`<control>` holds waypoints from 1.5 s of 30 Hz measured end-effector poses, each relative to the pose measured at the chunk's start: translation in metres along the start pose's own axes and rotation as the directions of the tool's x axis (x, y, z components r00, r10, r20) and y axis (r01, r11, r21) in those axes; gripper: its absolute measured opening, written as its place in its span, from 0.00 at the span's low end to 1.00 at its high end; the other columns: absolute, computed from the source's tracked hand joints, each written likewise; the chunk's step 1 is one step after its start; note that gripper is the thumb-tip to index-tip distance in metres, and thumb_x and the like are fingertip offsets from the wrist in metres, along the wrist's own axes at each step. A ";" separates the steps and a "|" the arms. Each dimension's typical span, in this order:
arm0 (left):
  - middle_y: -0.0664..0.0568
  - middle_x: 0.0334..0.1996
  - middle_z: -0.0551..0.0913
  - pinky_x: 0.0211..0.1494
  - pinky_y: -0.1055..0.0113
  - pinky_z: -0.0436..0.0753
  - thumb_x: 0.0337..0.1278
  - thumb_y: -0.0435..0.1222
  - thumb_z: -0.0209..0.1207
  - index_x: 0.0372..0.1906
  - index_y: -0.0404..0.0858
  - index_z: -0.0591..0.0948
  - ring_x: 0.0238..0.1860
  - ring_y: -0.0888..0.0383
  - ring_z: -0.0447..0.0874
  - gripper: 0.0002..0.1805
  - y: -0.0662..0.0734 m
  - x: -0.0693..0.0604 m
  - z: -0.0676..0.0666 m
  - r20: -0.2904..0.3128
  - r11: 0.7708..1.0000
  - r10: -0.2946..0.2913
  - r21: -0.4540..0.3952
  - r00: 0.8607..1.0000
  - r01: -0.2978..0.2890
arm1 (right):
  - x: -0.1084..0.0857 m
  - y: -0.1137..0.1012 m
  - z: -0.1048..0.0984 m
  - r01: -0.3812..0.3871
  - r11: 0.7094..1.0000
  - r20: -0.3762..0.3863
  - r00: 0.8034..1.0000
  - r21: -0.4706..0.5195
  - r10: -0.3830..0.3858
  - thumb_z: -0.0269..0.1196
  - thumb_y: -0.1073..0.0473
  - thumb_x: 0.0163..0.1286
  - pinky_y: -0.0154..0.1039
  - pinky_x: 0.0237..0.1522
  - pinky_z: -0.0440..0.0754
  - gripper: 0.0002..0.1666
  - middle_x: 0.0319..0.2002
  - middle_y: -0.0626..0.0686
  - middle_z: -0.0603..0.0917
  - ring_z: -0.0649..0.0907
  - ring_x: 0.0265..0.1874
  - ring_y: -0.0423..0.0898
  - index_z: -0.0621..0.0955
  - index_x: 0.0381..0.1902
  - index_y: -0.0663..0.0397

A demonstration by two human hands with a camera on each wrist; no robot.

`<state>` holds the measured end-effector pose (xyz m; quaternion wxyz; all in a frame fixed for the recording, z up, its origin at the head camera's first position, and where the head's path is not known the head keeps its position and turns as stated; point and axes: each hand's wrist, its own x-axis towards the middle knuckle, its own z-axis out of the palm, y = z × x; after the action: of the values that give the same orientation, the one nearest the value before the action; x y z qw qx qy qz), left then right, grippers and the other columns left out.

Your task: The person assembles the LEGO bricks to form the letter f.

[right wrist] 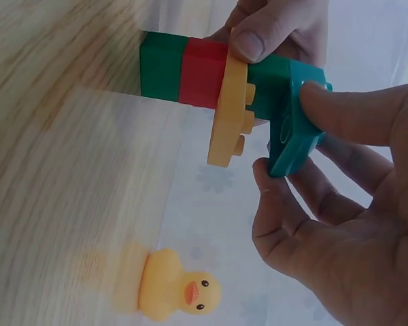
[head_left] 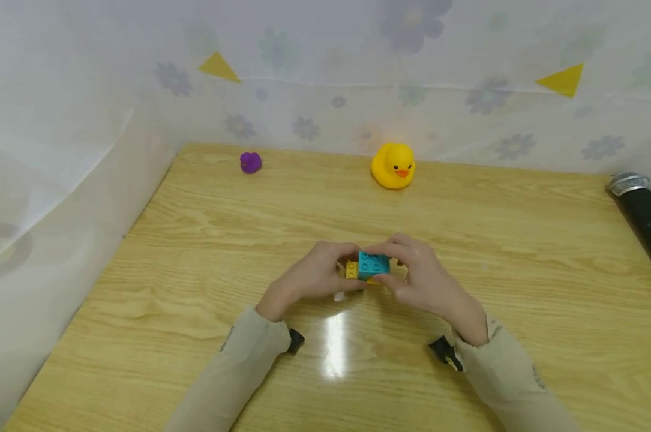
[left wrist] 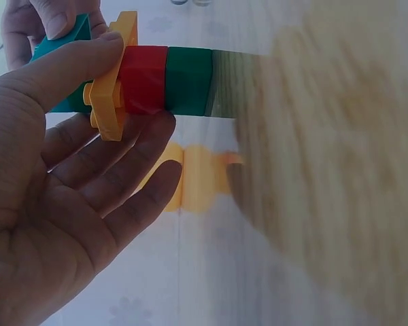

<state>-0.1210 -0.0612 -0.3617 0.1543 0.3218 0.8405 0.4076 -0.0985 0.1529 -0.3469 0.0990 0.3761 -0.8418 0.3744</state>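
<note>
A small tower of toy building blocks stands upright on the table between both hands. It has a green block (right wrist: 159, 66) at the bottom, a red block (right wrist: 202, 73) above it, then a wider yellow plate (right wrist: 226, 115) and another green block (right wrist: 266, 81). At the top is a teal block (head_left: 374, 264), overhanging to one side; whether it is fully seated I cannot tell. My left hand (head_left: 317, 271) grips the yellow plate, its thumb (left wrist: 88, 61) along the edge. My right hand (head_left: 425, 276) pinches the teal block between thumb and fingers.
A yellow rubber duck (head_left: 392, 167) and a small purple duck (head_left: 251, 162) sit near the back edge of the wooden table (head_left: 195, 252). At the right edge lies a black microphone (head_left: 644, 219). Flowered white cloth (head_left: 325, 54) hangs behind the table.
</note>
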 end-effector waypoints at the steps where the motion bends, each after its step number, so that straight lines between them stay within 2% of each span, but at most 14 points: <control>1: 0.56 0.38 0.82 0.32 0.71 0.74 0.55 0.39 0.67 0.48 0.41 0.79 0.28 0.59 0.73 0.17 0.000 0.000 0.000 0.001 1.000 -0.005 0.000 1.000 0.005 | 0.000 0.000 0.000 -0.003 1.000 0.005 1.000 0.001 0.003 0.73 0.74 0.47 0.42 0.28 0.77 0.26 0.36 0.52 0.82 0.77 0.32 0.42 0.83 0.47 0.60; 7: 0.57 0.37 0.81 0.33 0.71 0.74 0.55 0.40 0.67 0.48 0.41 0.78 0.31 0.56 0.74 0.17 -0.003 -0.002 0.001 0.000 1.000 -0.024 -0.001 1.000 0.024 | 0.001 0.000 -0.001 -0.029 1.000 0.052 0.998 0.012 0.028 0.73 0.71 0.49 0.44 0.30 0.79 0.25 0.41 0.53 0.83 0.79 0.35 0.44 0.82 0.48 0.58; 10: 0.57 0.37 0.81 0.36 0.68 0.76 0.54 0.40 0.67 0.48 0.41 0.78 0.33 0.55 0.75 0.17 -0.004 -0.002 0.002 -0.003 1.000 -0.011 -0.001 1.000 0.011 | 0.001 -0.001 -0.001 -0.054 0.998 0.077 0.996 0.027 0.052 0.73 0.71 0.51 0.45 0.31 0.79 0.25 0.43 0.53 0.83 0.79 0.37 0.45 0.81 0.49 0.58; 15: 0.56 0.40 0.82 0.42 0.66 0.77 0.54 0.39 0.68 0.49 0.41 0.78 0.37 0.59 0.76 0.18 -0.006 -0.002 0.002 -0.011 1.000 0.015 -0.003 1.000 -0.015 | 0.002 -0.003 0.000 -0.094 0.995 0.104 0.991 0.047 0.089 0.72 0.70 0.53 0.47 0.34 0.80 0.25 0.46 0.54 0.82 0.79 0.40 0.47 0.79 0.51 0.58; 20: 0.55 0.41 0.82 0.40 0.68 0.77 0.53 0.39 0.68 0.49 0.41 0.78 0.36 0.59 0.76 0.19 -0.007 -0.001 0.002 -0.016 1.000 0.008 -0.005 1.000 -0.009 | 0.001 -0.002 0.000 -0.113 0.992 0.101 0.989 0.056 0.107 0.72 0.69 0.53 0.49 0.35 0.80 0.26 0.48 0.54 0.82 0.80 0.41 0.47 0.79 0.51 0.58; 27: 0.53 0.45 0.83 0.44 0.67 0.78 0.55 0.40 0.67 0.48 0.40 0.78 0.41 0.60 0.78 0.17 -0.004 -0.001 0.000 -0.016 0.999 -0.025 -0.031 1.000 0.025 | 0.000 0.001 -0.003 -0.161 0.985 0.038 0.987 0.066 0.159 0.73 0.67 0.53 0.47 0.35 0.80 0.27 0.46 0.54 0.83 0.81 0.39 0.47 0.79 0.51 0.60; 31: 0.52 0.44 0.83 0.46 0.67 0.79 0.57 0.41 0.66 0.49 0.39 0.78 0.43 0.60 0.79 0.18 -0.003 0.000 -0.002 -0.052 0.997 -0.031 -0.075 0.998 0.027 | 0.000 0.003 -0.005 -0.262 0.960 0.049 0.965 0.093 0.259 0.71 0.66 0.57 0.50 0.37 0.81 0.28 0.46 0.56 0.83 0.82 0.38 0.49 0.77 0.56 0.62; 35: 0.53 0.42 0.82 0.45 0.69 0.80 0.57 0.41 0.65 0.49 0.38 0.79 0.42 0.60 0.80 0.17 -0.001 0.000 -0.004 -0.106 0.989 -0.047 -0.146 0.993 0.032 | 0.001 0.006 -0.008 -0.379 0.915 0.123 0.923 0.137 0.364 0.66 0.61 0.64 0.45 0.39 0.82 0.24 0.48 0.58 0.83 0.83 0.37 0.49 0.76 0.57 0.61; 38: 0.53 0.41 0.83 0.44 0.70 0.80 0.57 0.41 0.65 0.47 0.38 0.79 0.40 0.61 0.80 0.16 0.001 0.000 -0.004 -0.125 0.986 -0.055 -0.163 0.991 0.034 | 0.001 0.008 -0.008 -0.434 0.883 0.181 0.897 0.180 0.404 0.63 0.58 0.68 0.41 0.38 0.82 0.20 0.48 0.58 0.83 0.84 0.37 0.48 0.78 0.55 0.63; 42: 0.52 0.42 0.83 0.45 0.70 0.80 0.58 0.41 0.65 0.48 0.38 0.80 0.41 0.61 0.80 0.17 0.001 0.001 -0.004 -0.131 0.986 -0.055 -0.165 0.990 0.033 | 0.001 0.011 -0.007 -0.458 0.865 0.199 0.885 0.206 0.421 0.61 0.58 0.70 0.39 0.37 0.81 0.18 0.46 0.56 0.84 0.84 0.37 0.47 0.80 0.53 0.62; 45: 0.53 0.45 0.82 0.46 0.69 0.80 0.59 0.42 0.64 0.53 0.37 0.79 0.44 0.61 0.81 0.20 0.000 0.001 -0.005 -0.150 0.980 -0.088 -0.191 0.985 0.059 | 0.001 0.011 -0.006 -0.471 0.859 0.175 0.880 0.204 0.441 0.61 0.57 0.70 0.39 0.38 0.81 0.18 0.44 0.56 0.85 0.84 0.37 0.47 0.80 0.52 0.64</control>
<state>-0.1242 -0.0639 -0.3585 0.1317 0.2414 0.8197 0.5024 -0.1079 0.1613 -0.3481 -0.0903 0.1972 -0.8597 0.4625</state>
